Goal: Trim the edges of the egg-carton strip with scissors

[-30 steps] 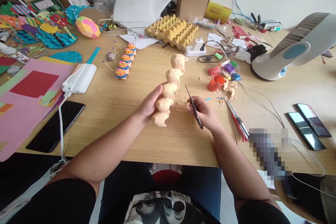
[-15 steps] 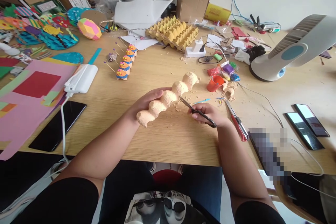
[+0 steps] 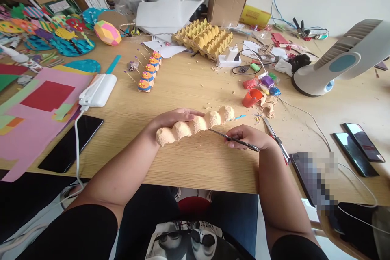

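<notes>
My left hand [image 3: 178,117] is closed around a strip of egg carton cups [image 3: 198,123], pale orange and bumpy, held above the table. Its underside and some of my fingers are hidden. In my right hand [image 3: 243,135] is a pair of dark scissors [image 3: 236,139]. Their tip points left and meets the lower edge of the strip near its middle; whether the blades are apart cannot be made out. Beyond my left hand stands a painted egg carton caterpillar [image 3: 147,76] in orange and blue, with cotton swabs [image 3: 131,77] leaning by it.
A red cutter knife [image 3: 276,140] lies right of my right hand, behind it an orange bucket [image 3: 252,97], clay packets [image 3: 265,81] and carton scraps [image 3: 268,105]. A yellow egg tray [image 3: 207,40] sits farther back, a white fan [image 3: 335,61] at right, a power bank [image 3: 99,91] and phone [image 3: 71,144] at left.
The carton strip has swung clockwise, its far right end coming down and nearer. My right hand and the scissors have moved slightly right, the scissors now lying flatter. The whole view shifted a little.
</notes>
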A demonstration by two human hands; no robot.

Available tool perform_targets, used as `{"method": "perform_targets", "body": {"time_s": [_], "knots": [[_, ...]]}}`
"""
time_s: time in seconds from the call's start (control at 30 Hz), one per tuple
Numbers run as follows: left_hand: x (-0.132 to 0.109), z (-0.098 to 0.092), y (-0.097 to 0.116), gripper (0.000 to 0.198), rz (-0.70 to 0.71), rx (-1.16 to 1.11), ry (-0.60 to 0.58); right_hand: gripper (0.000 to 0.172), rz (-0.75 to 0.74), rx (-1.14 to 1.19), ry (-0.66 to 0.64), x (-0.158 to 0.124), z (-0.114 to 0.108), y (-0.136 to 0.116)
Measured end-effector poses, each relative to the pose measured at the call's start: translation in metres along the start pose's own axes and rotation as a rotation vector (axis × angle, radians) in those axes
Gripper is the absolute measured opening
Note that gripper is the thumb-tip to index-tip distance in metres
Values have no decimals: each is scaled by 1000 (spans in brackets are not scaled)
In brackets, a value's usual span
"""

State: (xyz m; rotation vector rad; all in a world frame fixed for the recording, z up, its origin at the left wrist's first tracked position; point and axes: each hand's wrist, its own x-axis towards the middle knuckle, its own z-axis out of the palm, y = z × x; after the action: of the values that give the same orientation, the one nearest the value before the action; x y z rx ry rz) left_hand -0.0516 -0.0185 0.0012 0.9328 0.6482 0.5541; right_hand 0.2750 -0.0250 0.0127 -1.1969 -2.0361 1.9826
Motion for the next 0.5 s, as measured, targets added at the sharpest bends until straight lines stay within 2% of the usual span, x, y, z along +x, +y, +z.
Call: {"method": "perform_targets", "body": {"time_s": [0.23,0.5], "knots": [[-1,-3,-2,41,-81,-29,26,37,15,-45,-23,1,-1,7],[1,-9,-2,38,-47,36,-57,43,-23,-87,-26,1,-1,6]]}}
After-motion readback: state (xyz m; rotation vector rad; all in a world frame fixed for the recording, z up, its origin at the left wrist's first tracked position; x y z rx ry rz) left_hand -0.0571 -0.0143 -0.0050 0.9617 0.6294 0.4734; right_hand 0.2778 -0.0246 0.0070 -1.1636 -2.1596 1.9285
